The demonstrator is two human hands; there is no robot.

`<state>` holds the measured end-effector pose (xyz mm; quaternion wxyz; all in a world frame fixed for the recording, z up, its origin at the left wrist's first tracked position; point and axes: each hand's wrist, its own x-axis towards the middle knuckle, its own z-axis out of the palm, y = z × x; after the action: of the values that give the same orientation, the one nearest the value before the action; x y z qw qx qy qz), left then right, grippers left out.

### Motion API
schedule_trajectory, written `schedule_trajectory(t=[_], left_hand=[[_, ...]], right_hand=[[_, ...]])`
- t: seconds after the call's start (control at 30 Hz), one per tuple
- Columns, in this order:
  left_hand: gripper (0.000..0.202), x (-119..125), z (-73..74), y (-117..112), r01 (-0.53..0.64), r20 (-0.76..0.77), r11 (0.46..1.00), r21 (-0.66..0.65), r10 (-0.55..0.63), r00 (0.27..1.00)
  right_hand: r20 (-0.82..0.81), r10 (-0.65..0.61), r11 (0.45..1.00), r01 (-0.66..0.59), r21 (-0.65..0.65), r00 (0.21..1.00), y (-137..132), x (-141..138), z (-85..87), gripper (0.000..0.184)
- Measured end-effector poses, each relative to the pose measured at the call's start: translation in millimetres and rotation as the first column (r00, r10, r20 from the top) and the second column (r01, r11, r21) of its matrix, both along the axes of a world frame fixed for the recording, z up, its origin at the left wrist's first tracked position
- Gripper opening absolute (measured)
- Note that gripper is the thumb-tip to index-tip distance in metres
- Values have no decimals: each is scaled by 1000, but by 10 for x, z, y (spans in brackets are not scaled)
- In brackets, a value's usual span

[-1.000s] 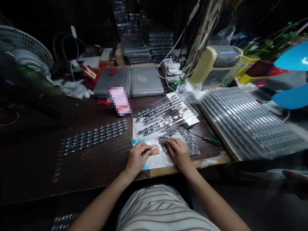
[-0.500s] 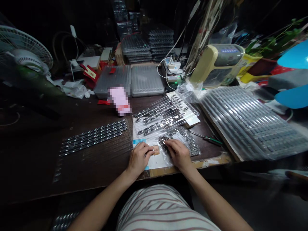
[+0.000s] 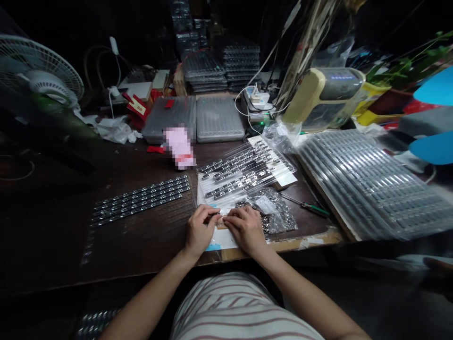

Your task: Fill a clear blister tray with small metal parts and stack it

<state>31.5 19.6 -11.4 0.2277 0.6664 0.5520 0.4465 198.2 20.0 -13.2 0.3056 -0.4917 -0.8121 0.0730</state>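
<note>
My left hand (image 3: pixel 200 232) and my right hand (image 3: pixel 247 229) meet at a small brown block (image 3: pixel 222 225) near the table's front edge. Both are closed, thumb against fingers, at the block; whatever they pinch is too small to make out. White paper (image 3: pixel 226 242) with blue patches lies under them. Just right of my right hand lies a clear plastic bag (image 3: pixel 286 218) full of small dark metal parts. Beyond the hands, a clear ribbed tray (image 3: pixel 264 175) carries rows of small black-and-silver parts (image 3: pixel 233 182).
To the left lies another clear tray with filled rows (image 3: pixel 141 199). A green-handled screwdriver (image 3: pixel 313 208) rests right of the bag. Stacked clear trays (image 3: pixel 368 179) cover the right side. Behind stand closed trays (image 3: pixel 219 118), a power strip (image 3: pixel 260 99), a beige machine (image 3: pixel 304 99) and a fan (image 3: pixel 42 71).
My right hand has moved left from the bag of metal parts to the brown block, beside my left hand. My left hand stays near the block. The camera view has shifted slightly.
</note>
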Motion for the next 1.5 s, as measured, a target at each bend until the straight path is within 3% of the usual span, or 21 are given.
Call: schedule_trajectory(t=[0.2,0.3,0.43,0.63,1.03,1.27,1.37,1.5], left_hand=[[8,-12,27,21,2,14,1000,-19,-1,1000],[8,4,75,57,23,24,998,-56,-22,999],[8,116,113,63,112,-5,992,-54,-112,994],[10,263,21,3,231,-145,973,12,-227,963],[7,251,-58,19,252,-189,968,-4,-248,950],[6,280,-14,-4,274,-124,962,-16,-274,954],[7,169,78,74,214,-69,977,12,-213,975],[6,-286,187,366,-69,-215,997,34,75,974]], right_hand=[[182,-54,998,46,45,982,18,262,25,27],[259,-54,997,37,72,964,28,451,-1,25],[184,-80,993,63,96,980,47,528,-63,14],[44,-126,987,121,106,991,68,484,-73,13],[-89,-106,993,111,50,990,63,510,-90,13],[-118,-54,995,64,78,992,56,530,-90,25],[-139,-37,996,48,78,990,22,484,-62,20],[-146,-9,1000,11,12,989,-26,296,6,11]])
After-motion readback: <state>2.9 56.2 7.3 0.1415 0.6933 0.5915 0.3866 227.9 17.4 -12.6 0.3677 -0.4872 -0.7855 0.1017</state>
